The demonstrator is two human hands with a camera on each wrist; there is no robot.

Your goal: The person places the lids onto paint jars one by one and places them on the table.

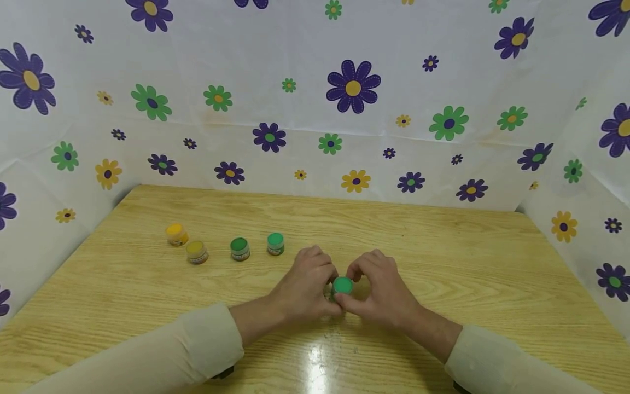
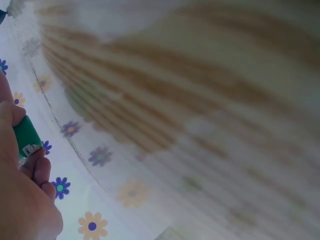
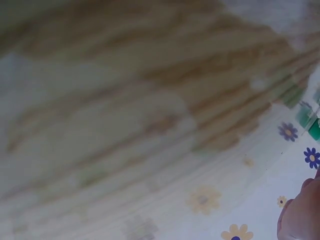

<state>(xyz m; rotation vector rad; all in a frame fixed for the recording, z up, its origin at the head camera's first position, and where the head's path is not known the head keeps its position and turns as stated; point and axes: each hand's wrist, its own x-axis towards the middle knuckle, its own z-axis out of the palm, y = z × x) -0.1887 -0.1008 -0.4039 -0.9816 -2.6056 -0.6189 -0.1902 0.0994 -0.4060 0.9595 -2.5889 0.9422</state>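
Observation:
A small paint jar with a bright green lid (image 1: 343, 285) is held between both hands over the front middle of the table. From its left side, my left hand (image 1: 306, 283) grips it with curled fingers and thumb. My right hand (image 1: 383, 289) pinches it from the other side, the thumb lying at the near edge of the lid. In the left wrist view, the jar (image 2: 27, 136) shows its green side between thumb and fingers. The right wrist view catches only part of the right hand (image 3: 302, 215) and of the green jar (image 3: 314, 130).
On the wooden table (image 1: 443, 246), left of the hands, stand a teal-green jar (image 1: 275, 244), a dark green jar (image 1: 239, 249), a mustard jar (image 1: 197, 252) and an orange-yellow jar (image 1: 176, 234). A flower-patterned cloth (image 1: 295, 54) hangs behind and at both sides.

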